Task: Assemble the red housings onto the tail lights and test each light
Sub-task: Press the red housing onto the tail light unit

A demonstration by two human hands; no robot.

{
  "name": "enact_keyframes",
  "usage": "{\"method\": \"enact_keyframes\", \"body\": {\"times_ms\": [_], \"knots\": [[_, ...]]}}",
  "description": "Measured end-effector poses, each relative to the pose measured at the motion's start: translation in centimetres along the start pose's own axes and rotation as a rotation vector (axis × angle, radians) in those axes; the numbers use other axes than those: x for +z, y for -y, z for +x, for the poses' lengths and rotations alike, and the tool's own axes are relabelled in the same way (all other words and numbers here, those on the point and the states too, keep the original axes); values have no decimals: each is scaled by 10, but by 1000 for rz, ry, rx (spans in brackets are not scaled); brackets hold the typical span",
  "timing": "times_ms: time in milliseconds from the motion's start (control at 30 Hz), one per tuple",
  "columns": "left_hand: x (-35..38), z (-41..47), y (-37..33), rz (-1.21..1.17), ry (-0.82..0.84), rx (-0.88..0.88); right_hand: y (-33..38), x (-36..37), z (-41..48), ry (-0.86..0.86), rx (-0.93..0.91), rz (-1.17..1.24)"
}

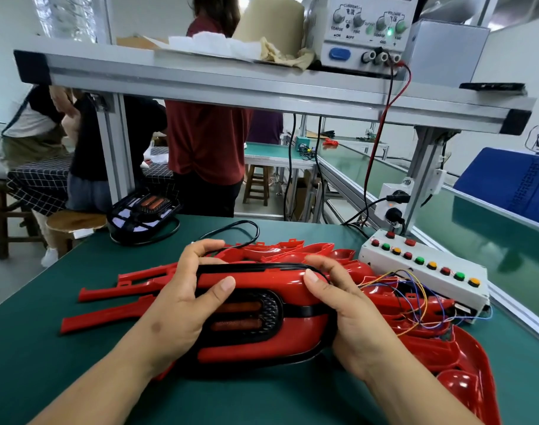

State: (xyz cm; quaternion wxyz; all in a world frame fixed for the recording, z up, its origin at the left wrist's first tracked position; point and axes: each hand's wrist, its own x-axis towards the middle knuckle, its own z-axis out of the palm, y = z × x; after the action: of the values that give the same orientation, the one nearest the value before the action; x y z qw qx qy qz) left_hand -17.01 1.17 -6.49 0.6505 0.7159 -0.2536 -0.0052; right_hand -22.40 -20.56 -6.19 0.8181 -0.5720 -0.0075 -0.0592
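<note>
Clasping the red housing (262, 283) around the tail light (240, 315) over the green bench (78, 363), left hand (182, 305) and right hand (351, 317) curl round its ends; squeezing evenly should seat every edge.

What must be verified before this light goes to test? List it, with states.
1. Left hand and right hand grip the red housing: ok.
2. Red housing seated all round the tail light: cannot tell, fingers cover the far edge.
3. Power supply on, green lamp lit: ok.
4. Coloured wires from the button box plugged into the tail light: cannot tell.
5. Tail light glowing: not ok, dark.
</note>
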Motion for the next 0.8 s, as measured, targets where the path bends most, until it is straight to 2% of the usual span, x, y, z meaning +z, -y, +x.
{"method": "enact_keyframes", "body": {"times_ms": [233, 633, 733, 800], "knots": [[4, 2, 6, 165, -38, 118, 0, -2, 2, -41, -218, -24], [8, 5, 5, 346, -141, 342, -5, -3, 3, -48, -280, -39], [9, 4, 3, 348, -150, 382, -5, -2, 4, -97, -341, -83], [10, 3, 2, 340, -166, 392, -6, -2, 5, -149, -308, -103]]}}
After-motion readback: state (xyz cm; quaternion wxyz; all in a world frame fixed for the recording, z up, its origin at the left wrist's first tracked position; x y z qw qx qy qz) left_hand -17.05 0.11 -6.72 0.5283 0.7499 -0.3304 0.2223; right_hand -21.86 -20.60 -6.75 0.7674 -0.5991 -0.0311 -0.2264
